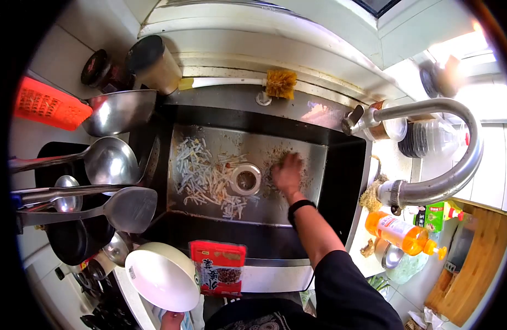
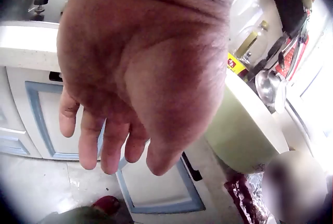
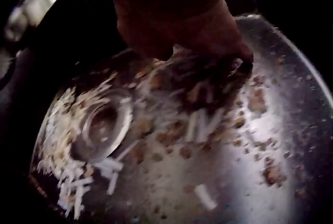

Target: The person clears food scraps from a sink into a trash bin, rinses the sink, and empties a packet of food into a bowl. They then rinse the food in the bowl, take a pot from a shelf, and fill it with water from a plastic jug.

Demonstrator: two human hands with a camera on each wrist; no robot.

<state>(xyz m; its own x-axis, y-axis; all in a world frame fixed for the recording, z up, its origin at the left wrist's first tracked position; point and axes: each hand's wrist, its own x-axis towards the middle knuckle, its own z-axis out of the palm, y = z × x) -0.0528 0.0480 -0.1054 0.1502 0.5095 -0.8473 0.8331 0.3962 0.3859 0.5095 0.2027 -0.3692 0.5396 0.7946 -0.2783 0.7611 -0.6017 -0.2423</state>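
In the metal sink (image 1: 209, 219), my right hand (image 1: 288, 175) is lowered to the bottom, right of the drain (image 1: 246, 179), its fingers among brown bits. The right wrist view has this hand (image 3: 182, 31) over dark scraps and short white strips, its fingertips partly in shadow. Pale strips (image 1: 194, 165) lie scattered left of and around the drain. My left hand (image 1: 172, 319) hangs below a pale bowl (image 1: 164, 275) at the counter's front edge. In the left wrist view, this hand (image 2: 140, 73) has relaxed fingers and an empty palm, beside the bowl (image 2: 242, 130).
A red packet (image 1: 217, 268) lies at the sink's front edge. The faucet (image 1: 445, 192) arches at the right, near an orange bottle (image 1: 399, 232). Ladles and a spatula (image 1: 131, 209) extend from the left. A yellow brush (image 1: 281, 84) rests behind the sink.
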